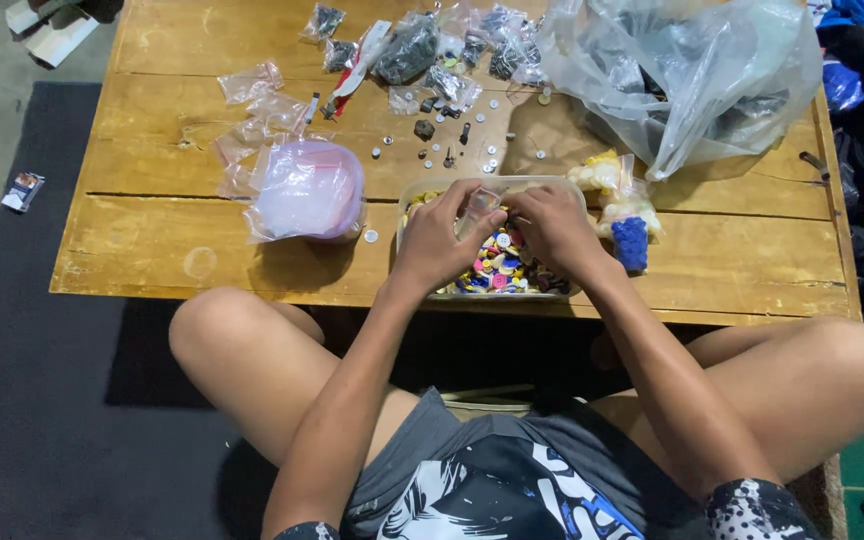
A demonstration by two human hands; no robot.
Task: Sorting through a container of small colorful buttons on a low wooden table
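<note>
Both hands, the left hand (439, 238) and the right hand (552, 228), pinch 1 small clear bag (480, 206) over the tub of coloured buttons (500, 268) at 6 o'clock of the counter (152, 250), so the filling step seems in hand, calling for a steady open mouth.

Both hands, left (439, 240) and right (550, 228), cover much of the clear tub (572, 195) w/ buttons (500, 268). Small clear item betw. fingertips too blurry to ID. Big plastic bag (692, 70) right of tub cut off at top edge; contents unclear.
</note>
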